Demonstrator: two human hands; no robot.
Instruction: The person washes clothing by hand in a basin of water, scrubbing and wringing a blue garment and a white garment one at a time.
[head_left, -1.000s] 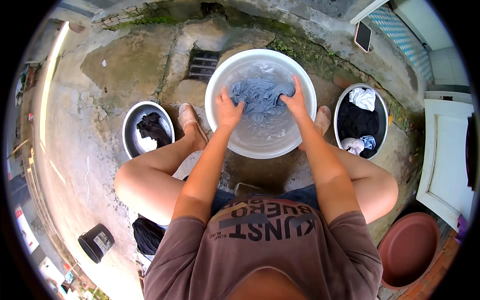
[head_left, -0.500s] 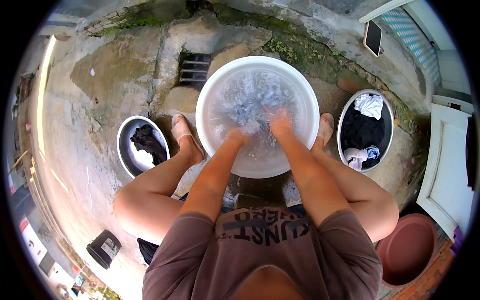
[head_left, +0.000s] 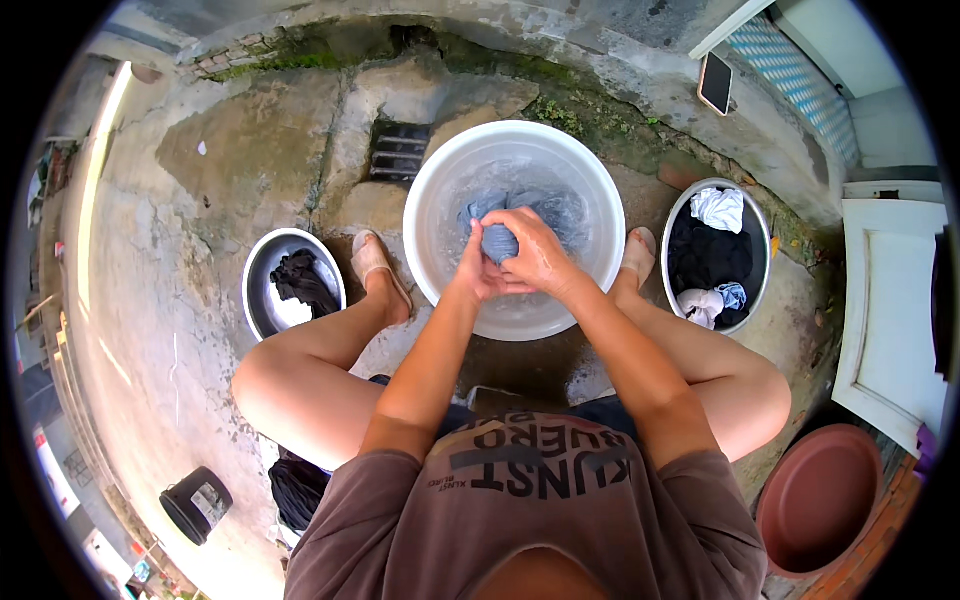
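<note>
Wringing a wet blue-grey cloth garment over the middle of a wide round white plastic basin of water, part of the fabric trailing down into the water behind the hands. Clenching the bunched end of the garment in the left hand, fingers wrapped tight around it. Closing the right hand over the top of the same bundle, pressing against the left hand, both gripping the one piece.

Squatting behind the basin, bare knees spread to either side, feet in pale sandals just beside the basin's rim. Wearing a brown short-sleeved shirt.

Sitting on cracked grey concrete ground, the basin close to a dark slotted drain grate at its upper left. Holding dark cloth, a smaller round metal bowl standing to the left near the left foot. Holding black, white and pale blue laundry, a second round metal bowl standing to the right. Lying at the lower right, a reddish-brown round plastic tub. Standing at the lower left, well apart, a small black bucket.
</note>
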